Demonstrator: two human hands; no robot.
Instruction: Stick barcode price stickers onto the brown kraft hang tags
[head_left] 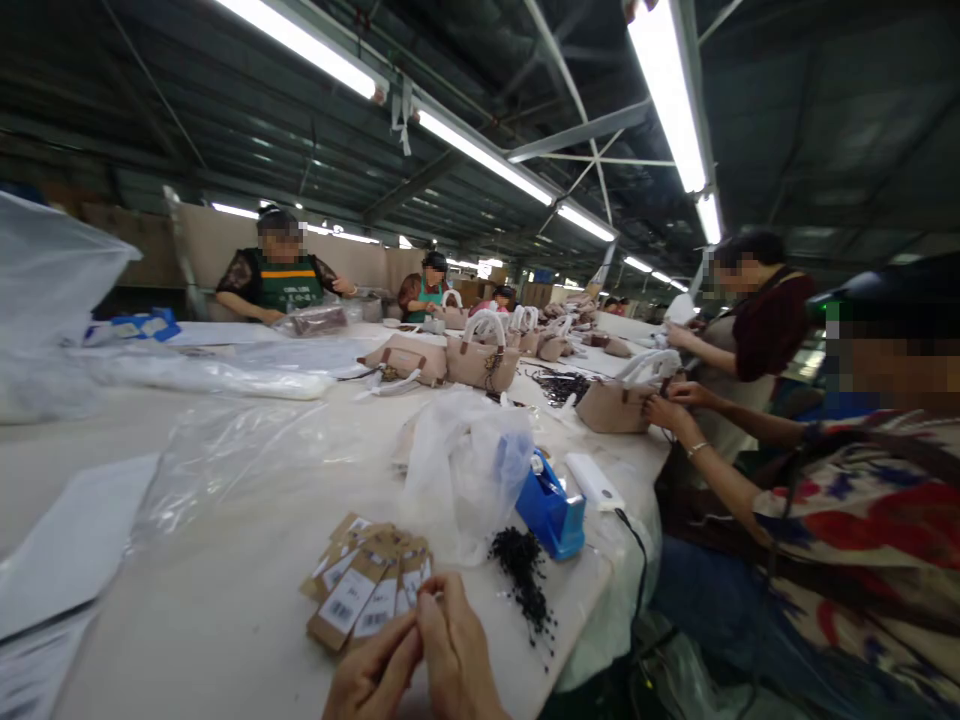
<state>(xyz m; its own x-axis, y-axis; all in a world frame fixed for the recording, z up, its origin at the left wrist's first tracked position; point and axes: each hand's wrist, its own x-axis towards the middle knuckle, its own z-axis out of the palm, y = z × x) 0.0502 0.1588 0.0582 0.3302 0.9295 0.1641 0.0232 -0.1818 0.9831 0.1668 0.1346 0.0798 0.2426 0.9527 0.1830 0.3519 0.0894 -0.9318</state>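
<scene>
At the bottom of the head view, my left hand (pixel 375 668) and my right hand (pixel 456 650) meet with their fingertips pinched together. Whatever they pinch is too small or too hidden to make out. Just beyond them lies a fanned pile of brown cardboard hang tags (pixel 352 590) with white barcode labels; my fingers overlap its near right edge. To the right of my right hand is a bunch of black tag strings (pixel 519 570) on the white table (pixel 225 610).
A blue tape dispenser (pixel 553 505), a white power strip (pixel 594 482) and a crumpled clear plastic bag (pixel 457 470) stand beyond. Beige handbags (pixel 480 362) line the table. A seated co-worker (pixel 847 520) at right handles another handbag (pixel 615 405). Papers (pixel 75 530) lie left.
</scene>
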